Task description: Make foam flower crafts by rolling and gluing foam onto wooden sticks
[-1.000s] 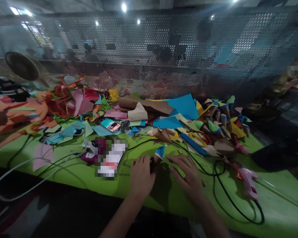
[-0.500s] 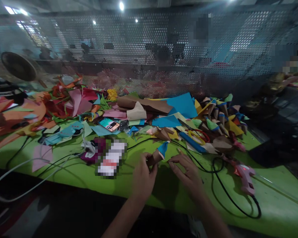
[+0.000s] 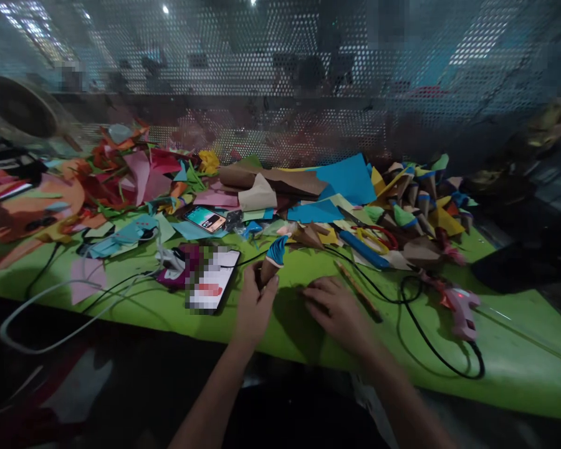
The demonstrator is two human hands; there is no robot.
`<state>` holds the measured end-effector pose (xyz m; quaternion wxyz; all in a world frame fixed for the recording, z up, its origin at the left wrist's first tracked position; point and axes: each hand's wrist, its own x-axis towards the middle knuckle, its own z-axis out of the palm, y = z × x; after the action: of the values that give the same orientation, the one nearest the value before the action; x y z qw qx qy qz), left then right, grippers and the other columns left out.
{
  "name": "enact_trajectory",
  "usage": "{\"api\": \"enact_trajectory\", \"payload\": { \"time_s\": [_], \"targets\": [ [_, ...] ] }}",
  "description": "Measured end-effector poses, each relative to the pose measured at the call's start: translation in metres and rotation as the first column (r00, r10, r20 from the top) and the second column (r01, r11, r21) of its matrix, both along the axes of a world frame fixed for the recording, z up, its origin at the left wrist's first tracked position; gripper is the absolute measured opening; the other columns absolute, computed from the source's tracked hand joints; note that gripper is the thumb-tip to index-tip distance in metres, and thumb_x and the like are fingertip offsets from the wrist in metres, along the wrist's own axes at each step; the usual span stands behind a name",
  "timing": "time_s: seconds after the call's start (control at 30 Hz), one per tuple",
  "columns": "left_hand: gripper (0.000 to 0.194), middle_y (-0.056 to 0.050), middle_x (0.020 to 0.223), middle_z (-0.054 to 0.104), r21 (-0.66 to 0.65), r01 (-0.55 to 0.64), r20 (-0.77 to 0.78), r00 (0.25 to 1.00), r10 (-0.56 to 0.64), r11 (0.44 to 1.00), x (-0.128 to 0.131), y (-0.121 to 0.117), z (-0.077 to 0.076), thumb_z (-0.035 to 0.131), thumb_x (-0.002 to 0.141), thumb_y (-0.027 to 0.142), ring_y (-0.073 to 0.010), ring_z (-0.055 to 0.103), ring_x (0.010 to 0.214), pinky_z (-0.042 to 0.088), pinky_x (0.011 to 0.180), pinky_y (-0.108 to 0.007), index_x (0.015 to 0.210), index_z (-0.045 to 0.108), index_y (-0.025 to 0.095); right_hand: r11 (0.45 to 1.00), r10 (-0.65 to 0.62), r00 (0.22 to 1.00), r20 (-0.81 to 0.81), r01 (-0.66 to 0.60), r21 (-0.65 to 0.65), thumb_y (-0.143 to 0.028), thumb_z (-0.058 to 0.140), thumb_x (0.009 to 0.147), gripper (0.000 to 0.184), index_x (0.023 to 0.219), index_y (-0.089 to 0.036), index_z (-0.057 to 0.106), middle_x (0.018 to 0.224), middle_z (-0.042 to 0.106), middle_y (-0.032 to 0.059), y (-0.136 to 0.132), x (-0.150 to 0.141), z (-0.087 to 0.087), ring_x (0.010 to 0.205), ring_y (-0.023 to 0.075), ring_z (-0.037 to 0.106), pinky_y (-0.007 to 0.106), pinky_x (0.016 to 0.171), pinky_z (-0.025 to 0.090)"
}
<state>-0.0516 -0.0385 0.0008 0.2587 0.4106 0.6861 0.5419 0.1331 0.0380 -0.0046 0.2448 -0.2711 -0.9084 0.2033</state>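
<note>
Upright in my left hand [image 3: 256, 302] is a paper ice cream cone [image 3: 275, 253], with a blue ribbed swirl on top and a brown body. My fingers and thumb wrap its brown lower part and hide some of it. A short way to the right, my right hand [image 3: 339, 308] is low over the green table [image 3: 280, 340], its fingers loosely bent and apart, holding nothing I can see. A pencil [image 3: 359, 291] lies just beyond its right side.
A pink glue gun [image 3: 462, 313] with a looping black cord lies at right. Left of the cone are a phone [image 3: 215, 282] and a purple box [image 3: 180, 265] with cables. Paper scraps, scissors [image 3: 374, 239] and several finished cones [image 3: 406, 218] crowd the back.
My left hand has moved left and turned the cone so its blue swirl points up. My right hand has drawn apart from it, uncovering the pencil. The camera view has tilted down.
</note>
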Motion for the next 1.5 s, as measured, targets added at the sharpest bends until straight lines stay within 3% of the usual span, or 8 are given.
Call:
{"api": "enact_trajectory", "payload": {
  "time_s": [0.2, 0.43, 0.6, 0.67, 0.77, 0.87, 1.07, 1.5],
  "targets": [
    [0.029, -0.009, 0.114, 0.065, -0.001, 0.001, -0.028, 1.0, -0.001, 1.0, -0.003, -0.005, -0.002, 0.041, 0.099, 0.041, -0.0237, 0.061, 0.107, 0.048, 0.092, -0.039, 0.115, 0.054, 0.021, 0.995, 0.02, 0.99, 0.143, -0.034, 0.096, -0.006, 0.054, 0.084, 0.033, 0.105, -0.023, 0.073, 0.098, 0.068, 0.0083, -0.006, -0.004, -0.006, 0.097, 0.0254, 0.058, 0.039, 0.08, 0.048],
    [0.027, -0.011, 0.117, 0.06, 0.068, 0.047, -0.131, 0.991, -0.037, 0.997, 0.004, -0.004, -0.013, 0.052, 0.094, 0.028, -0.0235, 0.059, 0.111, 0.047, 0.096, -0.04, 0.119, 0.051, 0.02, 0.995, 0.067, 0.996, -0.065, -0.071, -0.067, -0.02, 0.063, 0.091, 0.008, 0.085, -0.023, 0.068, 0.086, 0.071, 0.0025, -0.005, -0.002, 0.003, 0.085, 0.0207, 0.063, 0.034, 0.075, 0.046],
    [0.025, -0.01, 0.115, 0.057, 0.076, 0.073, -0.065, 0.996, -0.068, 0.994, 0.012, -0.006, -0.014, 0.053, 0.093, 0.027, -0.0225, 0.058, 0.109, 0.047, 0.095, -0.04, 0.117, 0.05, 0.019, 0.988, -0.012, 0.976, -0.216, -0.022, -0.154, -0.028, 0.062, 0.094, 0.011, 0.085, -0.023, 0.066, 0.082, 0.071, 0.0024, -0.005, 0.002, 0.011, 0.082, 0.0207, 0.065, 0.034, 0.074, 0.048],
    [0.025, -0.01, 0.116, 0.058, 0.073, 0.078, 0.034, 0.996, -0.081, 0.994, 0.015, -0.005, -0.012, 0.052, 0.094, 0.029, -0.0221, 0.058, 0.11, 0.047, 0.096, -0.039, 0.117, 0.049, 0.019, 0.994, -0.029, 0.967, -0.251, 0.002, -0.107, -0.027, 0.06, 0.095, 0.009, 0.095, -0.024, 0.068, 0.091, 0.073, 0.0038, -0.006, 0.005, 0.013, 0.091, 0.0222, 0.066, 0.036, 0.081, 0.049],
    [0.026, -0.009, 0.117, 0.06, 0.07, 0.113, 0.196, 0.973, -0.125, 0.991, 0.018, -0.002, -0.01, 0.051, 0.095, 0.032, -0.0213, 0.059, 0.109, 0.047, 0.096, -0.038, 0.117, 0.049, 0.019, 0.999, -0.018, 0.963, -0.27, 0.03, 0.043, -0.022, 0.057, 0.095, 0.027, 0.122, -0.027, 0.063, 0.12, 0.071, 0.0065, -0.008, 0.008, 0.016, 0.113, 0.0243, 0.062, 0.042, 0.098, 0.044],
    [0.026, -0.009, 0.119, 0.06, 0.077, 0.147, 0.277, 0.947, -0.163, 0.986, 0.021, 0.0, -0.009, 0.051, 0.095, 0.035, -0.0211, 0.058, 0.11, 0.046, 0.096, -0.037, 0.116, 0.049, 0.019, 0.987, 0.016, 0.973, -0.229, 0.021, 0.158, -0.021, 0.057, 0.095, 0.033, 0.127, -0.028, 0.057, 0.137, 0.063, 0.0065, -0.011, 0.008, 0.016, 0.122, 0.0256, 0.056, 0.046, 0.103, 0.04],
    [0.026, -0.007, 0.119, 0.061, 0.072, 0.156, 0.326, 0.93, -0.171, 0.985, 0.027, 0.001, -0.012, 0.051, 0.096, 0.038, -0.0216, 0.058, 0.112, 0.044, 0.098, -0.036, 0.117, 0.05, 0.022, 0.965, 0.032, 0.99, -0.141, 0.006, 0.263, -0.026, 0.056, 0.096, 0.019, 0.115, -0.026, 0.056, 0.141, 0.061, 0.0055, -0.015, 0.003, 0.015, 0.116, 0.0268, 0.055, 0.045, 0.095, 0.042],
    [0.031, -0.008, 0.119, 0.06, 0.086, 0.14, 0.33, 0.93, -0.161, 0.986, 0.034, 0.0, -0.013, 0.054, 0.095, 0.043, -0.0232, 0.058, 0.115, 0.043, 0.1, -0.038, 0.117, 0.048, 0.022, 0.942, -0.003, 0.994, -0.11, 0.04, 0.332, -0.025, 0.056, 0.095, 0.021, 0.116, -0.024, 0.056, 0.141, 0.061, 0.0062, -0.017, 0.001, 0.016, 0.114, 0.0268, 0.054, 0.043, 0.092, 0.039]
  ]
}}
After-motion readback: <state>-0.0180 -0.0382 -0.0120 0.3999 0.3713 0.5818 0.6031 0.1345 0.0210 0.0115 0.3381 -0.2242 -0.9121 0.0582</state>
